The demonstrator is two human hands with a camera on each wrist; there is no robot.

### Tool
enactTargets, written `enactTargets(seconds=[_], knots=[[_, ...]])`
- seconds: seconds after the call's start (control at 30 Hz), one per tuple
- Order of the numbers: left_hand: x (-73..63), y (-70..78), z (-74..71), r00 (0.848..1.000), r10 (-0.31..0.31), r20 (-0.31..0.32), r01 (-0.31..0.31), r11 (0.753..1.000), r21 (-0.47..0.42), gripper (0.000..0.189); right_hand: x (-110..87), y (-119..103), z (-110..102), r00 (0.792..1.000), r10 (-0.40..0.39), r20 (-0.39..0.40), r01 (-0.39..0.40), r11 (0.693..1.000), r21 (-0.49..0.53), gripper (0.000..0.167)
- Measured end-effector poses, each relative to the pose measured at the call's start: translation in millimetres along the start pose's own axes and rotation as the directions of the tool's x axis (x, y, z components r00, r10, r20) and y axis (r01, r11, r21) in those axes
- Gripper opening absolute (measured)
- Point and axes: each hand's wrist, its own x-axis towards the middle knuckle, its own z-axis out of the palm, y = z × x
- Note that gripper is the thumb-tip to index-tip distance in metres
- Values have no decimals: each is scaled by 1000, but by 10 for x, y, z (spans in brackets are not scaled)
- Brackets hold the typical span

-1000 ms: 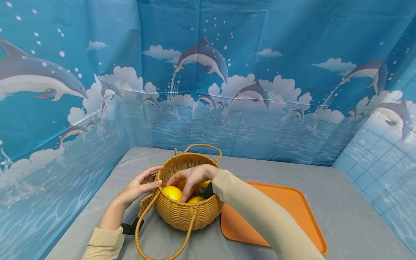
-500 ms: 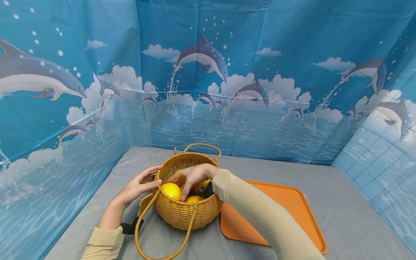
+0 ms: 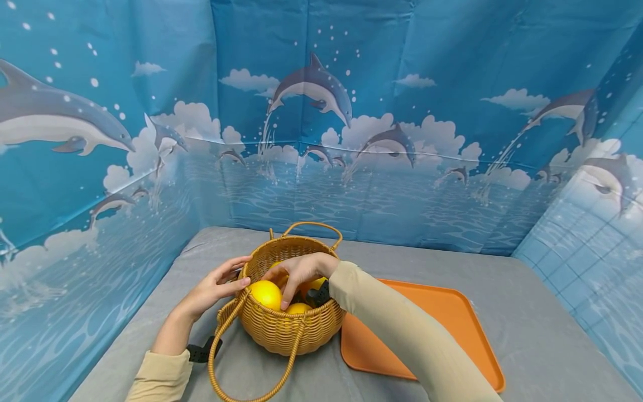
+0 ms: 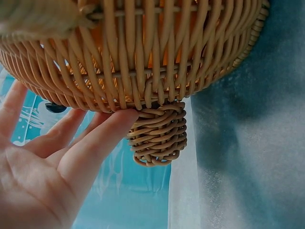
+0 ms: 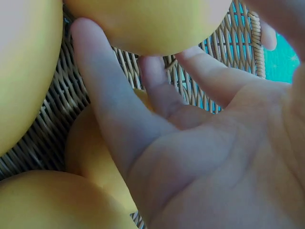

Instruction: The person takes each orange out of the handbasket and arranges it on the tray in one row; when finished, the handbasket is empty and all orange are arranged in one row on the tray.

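Note:
A round wicker basket (image 3: 286, 335) with looped handles holds several smooth, rounded yellow fruits. Inside it, my right hand (image 3: 301, 272) has thumb and fingertips on a yellow fruit (image 3: 265, 293) near the left rim. The right wrist view shows that fruit (image 5: 157, 28) held between thumb and fingers, with other yellow fruits (image 5: 52, 200) below and beside it. My left hand (image 3: 213, 293) steadies the basket's left side, its extended fingers and thumb touching the weave. In the left wrist view the thumb tip meets a small woven knob (image 4: 159, 136) on the basket's outside.
An orange tray (image 3: 447, 318) lies right of the basket, partly under my right forearm. Both stand on a grey cloth-covered surface (image 3: 542, 329). A blue dolphin-print curtain (image 3: 351, 190) encloses the back and sides. One basket handle (image 3: 216, 368) droops toward the front.
The yellow fruit at my right fingertips has risen slightly toward the left rim. My left hand and the basket have stayed in place.

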Motion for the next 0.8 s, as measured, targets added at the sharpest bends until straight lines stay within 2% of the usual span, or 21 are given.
enactTargets(seconds=[0.1, 0.23, 0.37, 0.53, 0.7, 0.8], knots=[[0, 1, 1, 1000, 5, 2, -4, 1000, -1, 55, -5, 0, 2, 1000, -10, -13, 10, 1000, 21, 71], [-3, 5, 0, 1000, 8, 5, -8, 1000, -5, 56, -3, 1, 7, 998, -56, 15, 55, 996, 67, 75], [-4, 6, -2, 1000, 12, 4, -12, 1000, -5, 56, -18, -3, 6, 999, -36, 10, 36, 997, 66, 80], [-1, 0, -2, 1000, 13, 1, -13, 1000, -4, 56, -34, -14, 9, 1000, -17, 5, 17, 998, 53, 77], [0, -5, -4, 1000, 11, 1, -11, 1000, -6, 56, -32, -16, 12, 999, -40, 22, 38, 995, 88, 72], [-5, -7, -6, 1000, 13, 3, -13, 1000, -7, 56, -27, -19, 15, 997, -58, 43, 53, 993, 106, 75]])
